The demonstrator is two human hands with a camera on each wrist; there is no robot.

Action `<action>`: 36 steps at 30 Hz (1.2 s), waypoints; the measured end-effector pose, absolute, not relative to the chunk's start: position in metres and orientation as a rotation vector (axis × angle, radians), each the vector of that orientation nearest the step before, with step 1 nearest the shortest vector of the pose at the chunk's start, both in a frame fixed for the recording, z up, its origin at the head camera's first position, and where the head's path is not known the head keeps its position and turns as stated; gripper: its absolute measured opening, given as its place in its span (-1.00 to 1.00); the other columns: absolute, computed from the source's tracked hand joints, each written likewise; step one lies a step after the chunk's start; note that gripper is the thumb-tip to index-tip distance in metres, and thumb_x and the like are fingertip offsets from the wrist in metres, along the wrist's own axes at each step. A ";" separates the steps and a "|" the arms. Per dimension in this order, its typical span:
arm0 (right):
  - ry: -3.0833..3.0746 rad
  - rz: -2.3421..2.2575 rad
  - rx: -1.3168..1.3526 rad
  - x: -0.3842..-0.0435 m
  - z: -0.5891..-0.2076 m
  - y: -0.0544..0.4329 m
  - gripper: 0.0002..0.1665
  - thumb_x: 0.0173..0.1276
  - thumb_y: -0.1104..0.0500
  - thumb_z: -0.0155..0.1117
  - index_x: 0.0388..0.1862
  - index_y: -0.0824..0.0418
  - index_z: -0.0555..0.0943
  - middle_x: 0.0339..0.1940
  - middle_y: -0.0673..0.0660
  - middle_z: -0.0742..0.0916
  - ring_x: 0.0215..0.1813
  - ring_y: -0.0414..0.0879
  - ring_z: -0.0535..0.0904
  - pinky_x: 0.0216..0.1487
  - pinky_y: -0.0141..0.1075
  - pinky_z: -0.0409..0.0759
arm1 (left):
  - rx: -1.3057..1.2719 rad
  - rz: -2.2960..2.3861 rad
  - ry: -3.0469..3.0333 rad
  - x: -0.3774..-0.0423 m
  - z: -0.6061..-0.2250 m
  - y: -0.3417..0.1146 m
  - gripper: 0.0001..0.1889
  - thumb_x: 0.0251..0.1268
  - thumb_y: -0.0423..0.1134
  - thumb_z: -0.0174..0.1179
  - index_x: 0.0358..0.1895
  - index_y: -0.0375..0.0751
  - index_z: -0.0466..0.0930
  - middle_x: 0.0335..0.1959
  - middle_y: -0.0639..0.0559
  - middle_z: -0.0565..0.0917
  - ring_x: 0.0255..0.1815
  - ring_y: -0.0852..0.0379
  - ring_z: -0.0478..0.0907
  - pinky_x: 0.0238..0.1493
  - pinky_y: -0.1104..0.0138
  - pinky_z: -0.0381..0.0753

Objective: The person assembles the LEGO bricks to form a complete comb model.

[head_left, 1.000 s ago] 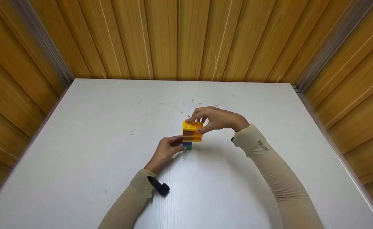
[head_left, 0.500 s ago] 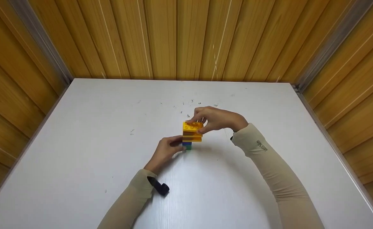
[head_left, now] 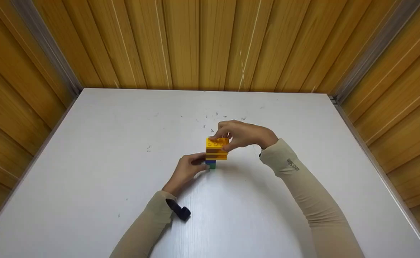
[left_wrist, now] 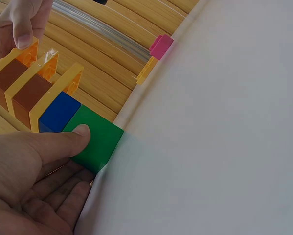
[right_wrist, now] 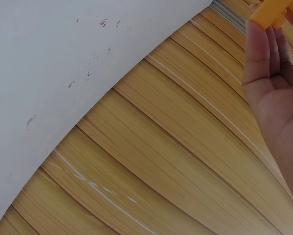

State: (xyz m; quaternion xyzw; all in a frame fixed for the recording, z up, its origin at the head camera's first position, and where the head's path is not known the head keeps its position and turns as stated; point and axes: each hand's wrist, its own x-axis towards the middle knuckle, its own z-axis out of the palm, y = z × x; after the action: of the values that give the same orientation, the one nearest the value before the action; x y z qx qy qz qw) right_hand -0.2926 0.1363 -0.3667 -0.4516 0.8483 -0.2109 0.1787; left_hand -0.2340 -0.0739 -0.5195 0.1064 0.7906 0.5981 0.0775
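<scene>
A tower of toy building blocks stands on the white table (head_left: 124, 193). At its base is a green block (left_wrist: 100, 139), which my left hand (head_left: 185, 169) grips with the thumb on one face. Above that come a blue block (left_wrist: 60, 112), then brown blocks (left_wrist: 31, 94) alternating with wider yellow plates (head_left: 216, 157) that overhang to the right. My right hand (head_left: 245, 134) holds the topmost yellow plate (head_left: 213, 144), fingers at its far edge and thumb at its right front. A corner of this studded plate (right_wrist: 269, 12) shows in the right wrist view.
In the left wrist view, a pink brick (left_wrist: 161, 46) and another yellow piece (left_wrist: 146, 71) lie near the table's edge. Wood-patterned panels (head_left: 181, 43) enclose the table at the back and sides. Dark scuffs mark the tabletop behind the tower.
The right hand and the top yellow plate have sunk slightly, so the plate sits lower over the tower. The left hand stays in place on the green block.
</scene>
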 end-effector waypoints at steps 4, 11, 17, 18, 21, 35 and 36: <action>2.406 -0.585 -1.287 -0.293 -0.366 0.137 -0.46 0.14 0.30 0.36 0.16 0.16 0.61 -0.22 0.14 0.62 -0.01 0.04 0.59 0.04 -0.08 0.64 | 0.316 1.793 2.372 -0.234 -0.519 -0.074 -0.51 0.17 -0.37 0.27 0.22 -0.29 0.51 0.14 -0.15 0.63 0.17 -0.01 0.58 0.27 0.18 0.51; 2.401 -0.569 -1.244 -0.294 -0.366 0.137 -0.47 0.17 0.25 0.38 0.18 0.14 0.61 -0.19 0.12 0.63 -0.04 0.01 0.60 0.09 -0.11 0.63 | 0.300 1.775 2.382 -0.234 -0.519 -0.074 -0.50 0.17 -0.36 0.27 0.23 -0.29 0.51 0.13 -0.15 0.63 0.15 0.00 0.58 0.26 0.18 0.51; 2.383 -0.568 -1.229 -0.294 -0.364 0.139 -0.47 0.18 0.24 0.38 0.18 0.14 0.60 -0.15 0.13 0.63 -0.04 0.01 0.61 0.10 -0.11 0.63 | 0.303 1.773 2.366 -0.234 -0.520 -0.073 -0.49 0.17 -0.36 0.26 0.24 -0.29 0.49 0.14 -0.16 0.63 0.17 -0.02 0.57 0.29 0.16 0.48; 2.385 -0.563 -1.232 -0.294 -0.364 0.139 -0.47 0.19 0.24 0.38 0.18 0.13 0.60 -0.14 0.12 0.64 -0.04 0.00 0.61 0.09 -0.14 0.63 | 0.305 1.775 2.366 -0.234 -0.519 -0.073 -0.49 0.17 -0.36 0.25 0.24 -0.30 0.48 0.14 -0.16 0.62 0.17 -0.02 0.57 0.29 0.16 0.48; 2.388 -0.550 -1.245 -0.295 -0.363 0.139 -0.47 0.20 0.23 0.38 0.20 0.12 0.59 -0.13 0.12 0.64 -0.04 -0.02 0.61 0.07 -0.19 0.64 | 0.298 1.781 2.363 -0.234 -0.519 -0.073 -0.49 0.17 -0.36 0.26 0.24 -0.29 0.49 0.14 -0.16 0.63 0.17 -0.02 0.57 0.29 0.16 0.48; 2.373 -0.638 -1.252 -0.295 -0.360 0.148 -0.43 0.21 0.21 0.39 0.23 0.22 0.55 0.04 0.15 0.68 0.03 0.00 0.62 0.14 -0.14 0.62 | 0.334 1.777 2.402 -0.234 -0.520 -0.074 -0.52 0.19 -0.36 0.25 0.22 -0.30 0.51 0.13 -0.16 0.63 0.14 -0.02 0.59 0.24 0.16 0.53; 2.378 -0.644 -1.240 -0.296 -0.360 0.149 -0.44 0.22 0.20 0.39 0.22 0.21 0.56 0.04 0.14 0.68 0.03 0.00 0.62 0.14 -0.14 0.61 | 0.336 1.777 2.401 -0.234 -0.520 -0.074 -0.52 0.19 -0.36 0.25 0.22 -0.30 0.51 0.13 -0.16 0.63 0.15 -0.02 0.58 0.24 0.16 0.53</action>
State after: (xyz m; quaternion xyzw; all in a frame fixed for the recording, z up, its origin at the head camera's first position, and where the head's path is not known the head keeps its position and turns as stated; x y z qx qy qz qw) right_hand -0.2955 0.1495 -0.3604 -0.4414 0.8464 -0.2293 0.1903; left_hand -0.2339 -0.0741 -0.5197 0.1115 0.7969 0.5899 0.0676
